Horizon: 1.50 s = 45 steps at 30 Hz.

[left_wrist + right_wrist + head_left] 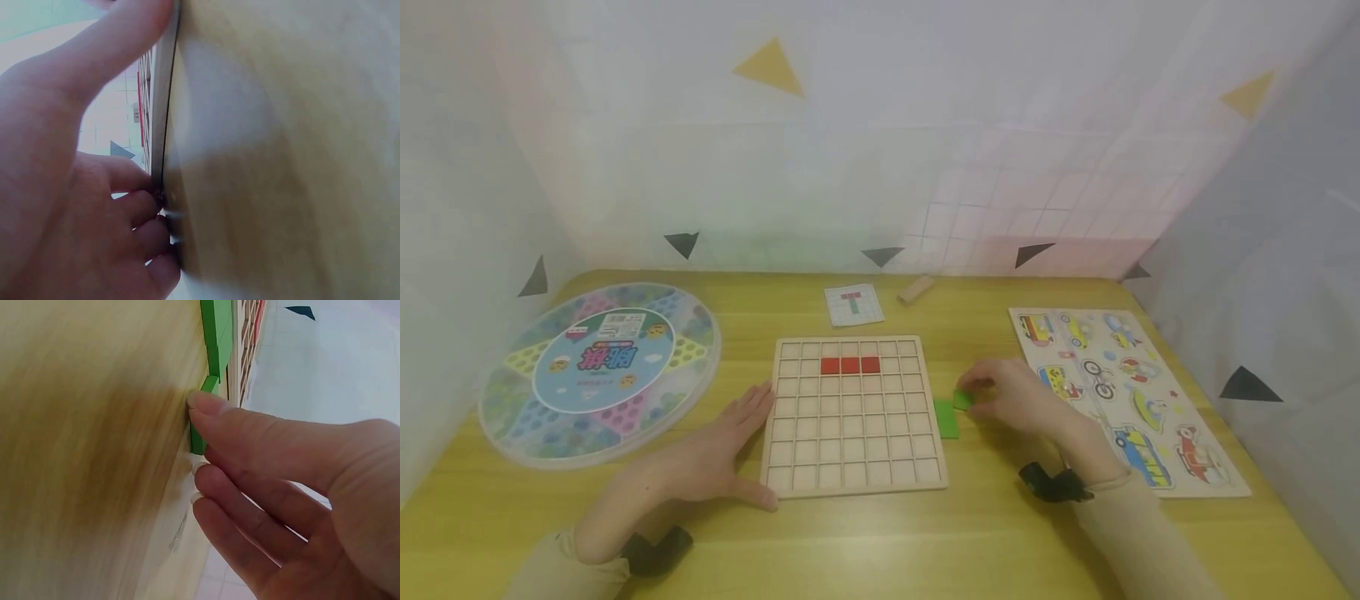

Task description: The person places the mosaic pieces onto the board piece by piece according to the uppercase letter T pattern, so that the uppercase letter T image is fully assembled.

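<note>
Just right of the gridded wooden board, a green tile (962, 400) sits over the worktop (880, 550), pinched narrowly between thumb and finger of the right hand (1018, 396). More green pieces (947, 419) lie between it and the gridded board (853, 427), close against the board's right edge. Three red tiles (850, 366) fill the middle cells of the second row from the far edge. The left hand (718, 454) is spread wide, fingers at the board's left edge, thumb by its near-left corner. Beyond lie a pattern card (853, 305) and a wooden block (916, 289); well left rests a round game box (598, 375), and right, a picture puzzle (1108, 414)
</note>
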Each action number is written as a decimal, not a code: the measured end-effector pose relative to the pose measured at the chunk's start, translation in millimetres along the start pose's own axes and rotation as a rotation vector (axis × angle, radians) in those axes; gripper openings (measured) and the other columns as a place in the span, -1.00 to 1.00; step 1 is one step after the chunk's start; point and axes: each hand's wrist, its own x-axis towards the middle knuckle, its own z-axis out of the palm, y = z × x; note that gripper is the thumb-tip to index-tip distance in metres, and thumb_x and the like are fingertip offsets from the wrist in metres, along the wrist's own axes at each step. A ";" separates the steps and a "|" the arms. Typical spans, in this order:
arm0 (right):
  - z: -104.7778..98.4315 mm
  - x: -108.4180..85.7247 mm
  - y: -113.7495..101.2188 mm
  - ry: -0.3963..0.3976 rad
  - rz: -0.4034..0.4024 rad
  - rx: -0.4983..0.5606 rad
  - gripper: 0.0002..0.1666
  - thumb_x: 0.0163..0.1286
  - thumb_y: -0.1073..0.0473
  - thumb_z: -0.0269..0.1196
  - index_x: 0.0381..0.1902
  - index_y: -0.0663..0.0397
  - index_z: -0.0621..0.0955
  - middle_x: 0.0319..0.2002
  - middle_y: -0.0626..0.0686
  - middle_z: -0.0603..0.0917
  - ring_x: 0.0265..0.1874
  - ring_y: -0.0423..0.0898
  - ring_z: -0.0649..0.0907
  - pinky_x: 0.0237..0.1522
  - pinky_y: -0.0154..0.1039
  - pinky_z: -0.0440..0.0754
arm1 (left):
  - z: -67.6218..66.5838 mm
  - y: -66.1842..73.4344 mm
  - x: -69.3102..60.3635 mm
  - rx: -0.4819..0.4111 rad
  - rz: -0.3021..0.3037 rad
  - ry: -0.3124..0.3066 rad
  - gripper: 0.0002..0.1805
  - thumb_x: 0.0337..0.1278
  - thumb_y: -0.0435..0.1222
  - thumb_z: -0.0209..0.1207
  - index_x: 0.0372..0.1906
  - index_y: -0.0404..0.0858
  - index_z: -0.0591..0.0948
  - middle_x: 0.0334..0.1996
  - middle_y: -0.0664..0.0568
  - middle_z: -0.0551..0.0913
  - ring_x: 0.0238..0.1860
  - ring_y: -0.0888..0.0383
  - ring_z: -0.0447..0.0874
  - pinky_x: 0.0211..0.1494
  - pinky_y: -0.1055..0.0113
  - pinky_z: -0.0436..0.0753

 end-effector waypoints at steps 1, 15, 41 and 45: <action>0.0 -0.1 -0.4 0.000 0.006 -0.005 -0.60 0.07 0.32 0.50 -0.08 0.05 0.73 -0.10 0.00 0.75 -0.03 0.02 0.68 0.13 0.08 0.62 | 0.2 -0.1 0.0 0.001 0.001 0.000 0.47 -0.26 0.36 0.39 0.60 -0.31 -0.13 0.61 -0.23 -0.27 0.57 -0.34 -0.27 0.54 -0.27 -0.05; -1.9 2.9 -5.4 -0.016 0.066 -0.045 -0.64 0.16 0.29 0.45 -0.04 0.14 0.73 -0.08 0.07 0.77 -0.04 0.02 0.71 0.09 0.05 0.66 | 0.4 -1.1 0.9 0.003 -0.001 0.001 0.47 -0.26 0.37 0.38 0.61 -0.30 -0.14 0.61 -0.22 -0.27 0.57 -0.33 -0.27 0.54 -0.26 -0.04; 3.9 2.3 -3.3 0.013 0.003 -0.062 -0.57 0.10 0.29 0.48 -0.02 0.20 0.70 -0.11 0.08 0.77 -0.13 -0.02 0.72 0.00 -0.03 0.71 | 1.7 -2.4 0.4 0.024 0.015 0.014 0.49 -0.27 0.39 0.37 0.60 -0.31 -0.15 0.61 -0.24 -0.25 0.57 -0.35 -0.24 0.53 -0.27 -0.02; 3.2 1.9 -5.2 0.017 0.001 -0.071 -0.59 0.09 0.29 0.48 -0.05 0.19 0.71 -0.15 0.05 0.77 -0.18 -0.06 0.70 -0.05 -0.07 0.71 | 2.0 -2.9 0.5 0.032 0.021 0.017 0.49 -0.28 0.40 0.36 0.60 -0.31 -0.14 0.61 -0.24 -0.24 0.57 -0.35 -0.23 0.53 -0.27 0.00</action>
